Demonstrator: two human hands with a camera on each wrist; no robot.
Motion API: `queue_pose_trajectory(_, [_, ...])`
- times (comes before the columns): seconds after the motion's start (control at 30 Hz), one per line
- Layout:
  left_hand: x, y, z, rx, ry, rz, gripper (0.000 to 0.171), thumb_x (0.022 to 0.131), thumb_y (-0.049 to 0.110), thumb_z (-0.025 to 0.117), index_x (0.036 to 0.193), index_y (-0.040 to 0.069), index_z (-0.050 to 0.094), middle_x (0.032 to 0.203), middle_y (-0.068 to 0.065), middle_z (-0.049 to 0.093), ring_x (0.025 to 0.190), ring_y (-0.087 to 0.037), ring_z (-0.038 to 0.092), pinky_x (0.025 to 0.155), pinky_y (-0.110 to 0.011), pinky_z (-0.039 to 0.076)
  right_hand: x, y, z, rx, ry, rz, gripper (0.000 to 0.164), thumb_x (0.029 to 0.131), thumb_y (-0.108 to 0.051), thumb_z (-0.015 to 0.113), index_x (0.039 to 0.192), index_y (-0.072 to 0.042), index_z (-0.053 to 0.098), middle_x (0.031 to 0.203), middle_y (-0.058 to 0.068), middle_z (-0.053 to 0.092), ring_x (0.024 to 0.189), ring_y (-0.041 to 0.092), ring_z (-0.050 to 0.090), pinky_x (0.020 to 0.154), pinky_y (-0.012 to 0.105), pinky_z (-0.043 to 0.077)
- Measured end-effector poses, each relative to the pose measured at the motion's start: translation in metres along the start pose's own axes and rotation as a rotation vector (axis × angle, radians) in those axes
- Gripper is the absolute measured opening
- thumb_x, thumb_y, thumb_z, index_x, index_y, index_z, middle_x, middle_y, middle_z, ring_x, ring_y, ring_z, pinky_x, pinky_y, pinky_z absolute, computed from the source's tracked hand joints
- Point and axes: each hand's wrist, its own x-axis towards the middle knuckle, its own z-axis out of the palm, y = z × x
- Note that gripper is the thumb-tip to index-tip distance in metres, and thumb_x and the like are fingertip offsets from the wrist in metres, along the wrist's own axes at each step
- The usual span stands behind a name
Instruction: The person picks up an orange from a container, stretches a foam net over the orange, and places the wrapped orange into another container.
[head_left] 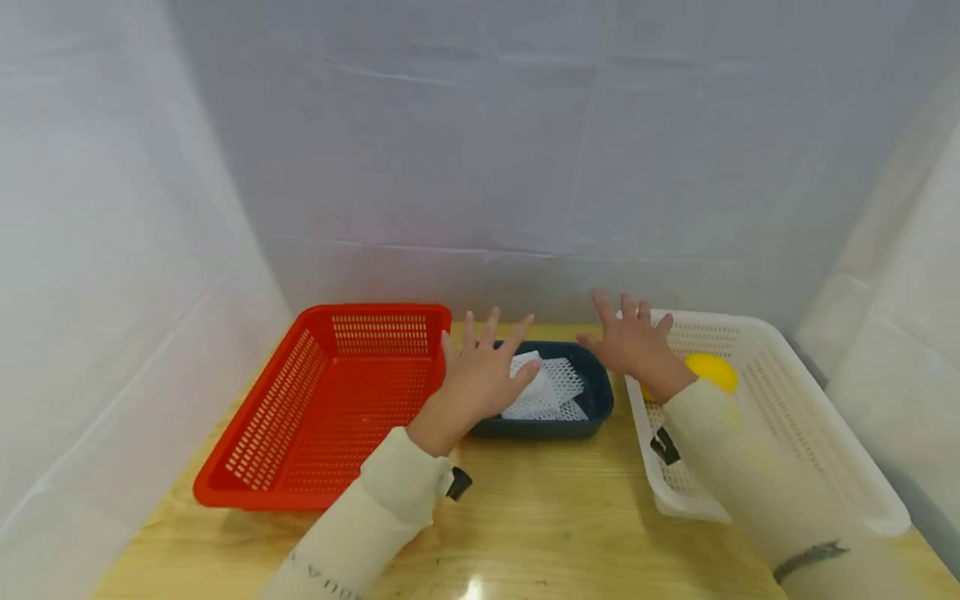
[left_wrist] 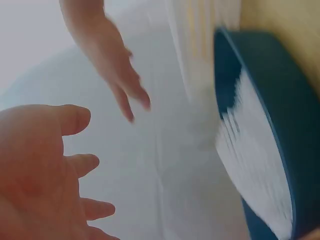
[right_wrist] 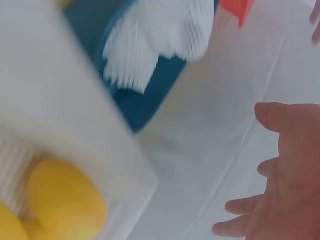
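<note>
My left hand (head_left: 480, 375) hovers with spread fingers over the near left part of a dark blue bin (head_left: 547, 429), holding nothing. Inside the bin lie pieces of white foam netting (head_left: 558, 379), also visible in the left wrist view as white netting (left_wrist: 255, 155). My right hand (head_left: 633, 342), fingers spread apart, is above the left rim of a white basket (head_left: 832, 450) and grips nothing. Yellow round fruits sit in that basket; one yellow fruit (head_left: 711, 371) shows beside my right wrist, and in the right wrist view a yellow fruit (right_wrist: 65, 200) appears beside another.
A red basket (head_left: 360, 400) with slotted walls stands at the left, with nothing seen in it. All three containers rest on a light wooden table (head_left: 525, 517). White sheeting (head_left: 480, 167) encloses the back and both sides.
</note>
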Motion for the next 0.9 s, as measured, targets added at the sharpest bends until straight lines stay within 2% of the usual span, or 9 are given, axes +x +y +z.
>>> queue_pose_trajectory(0.1, [-0.012,0.018,0.006,0.018,0.002,0.084,0.066,0.097,0.061,0.037,0.154,0.042,0.011,0.163,-0.008,0.005,0.146,-0.042,0.0,0.111,-0.068,0.005,0.002,0.022,-0.012,0.04,-0.03,0.033,0.079,0.099,-0.049,0.044,0.156,-0.016,0.002,0.154,0.034,0.004,0.138,0.058,0.006,0.101,0.078,0.004])
queue_pose_trajectory(0.17, [-0.021,0.031,0.013,-0.011,-0.015,0.143,0.065,0.097,0.063,0.035,0.154,0.043,0.01,0.163,-0.007,0.005,0.147,-0.041,0.0,0.112,-0.067,0.005,0.004,0.039,-0.016,0.076,-0.06,0.054,0.078,0.1,-0.047,0.043,0.156,-0.014,0.0,0.153,0.036,0.002,0.137,0.059,0.005,0.101,0.079,0.005])
queue_pose_trajectory(0.3, [-0.034,0.054,0.034,-0.098,-0.068,0.248,0.065,0.097,0.065,0.034,0.153,0.046,0.009,0.163,-0.004,0.005,0.147,-0.039,0.002,0.113,-0.065,0.007,0.006,0.071,-0.017,0.144,-0.119,0.09,0.079,0.1,-0.042,0.044,0.155,-0.008,-0.001,0.151,0.039,0.0,0.135,0.061,0.002,0.1,0.079,0.006])
queue_pose_trajectory(0.4, [-0.038,0.068,0.052,-0.102,-0.107,0.294,0.066,0.095,0.067,0.033,0.151,0.05,0.004,0.163,-0.003,0.005,0.147,-0.038,0.004,0.113,-0.064,0.01,0.008,0.086,-0.014,0.178,-0.149,0.098,0.08,0.099,-0.036,0.049,0.153,-0.001,0.001,0.149,0.042,-0.001,0.133,0.063,0.002,0.102,0.077,0.009])
queue_pose_trajectory(0.5, [-0.041,0.079,0.07,-0.075,-0.129,0.339,0.069,0.093,0.07,0.035,0.15,0.052,0.001,0.163,-0.003,0.006,0.147,-0.038,0.007,0.114,-0.062,0.013,0.011,0.093,-0.005,0.187,-0.191,0.093,0.082,0.097,-0.031,0.055,0.151,0.004,0.004,0.148,0.044,-0.001,0.132,0.066,0.004,0.104,0.075,0.011])
queue_pose_trajectory(0.63, [-0.047,0.088,0.09,-0.059,-0.143,0.406,0.072,0.091,0.071,0.04,0.15,0.051,0.004,0.162,-0.005,0.007,0.147,-0.035,0.009,0.113,-0.06,0.017,0.014,0.097,0.011,0.148,-0.252,0.07,0.09,0.09,-0.034,0.066,0.15,0.004,0.011,0.148,0.043,0.003,0.132,0.064,0.011,0.104,0.073,0.018])
queue_pose_trajectory(0.77, [-0.053,0.094,0.101,-0.083,-0.148,0.455,0.07,0.091,0.071,0.038,0.15,0.051,0.006,0.162,-0.008,0.007,0.148,-0.031,0.006,0.114,-0.058,0.016,0.017,0.101,0.023,0.124,-0.274,0.003,0.093,0.085,-0.034,0.073,0.15,0.002,0.017,0.148,0.042,0.006,0.133,0.06,0.017,0.103,0.072,0.023])
queue_pose_trajectory(0.9, [-0.057,0.099,0.109,-0.069,-0.114,0.503,0.065,0.094,0.069,0.033,0.151,0.049,0.01,0.162,-0.011,0.008,0.148,-0.026,0.006,0.115,-0.055,0.017,0.019,0.102,0.031,0.122,-0.26,-0.075,0.093,0.081,-0.029,0.077,0.149,0.001,0.022,0.148,0.041,0.01,0.133,0.059,0.019,0.102,0.072,0.024])
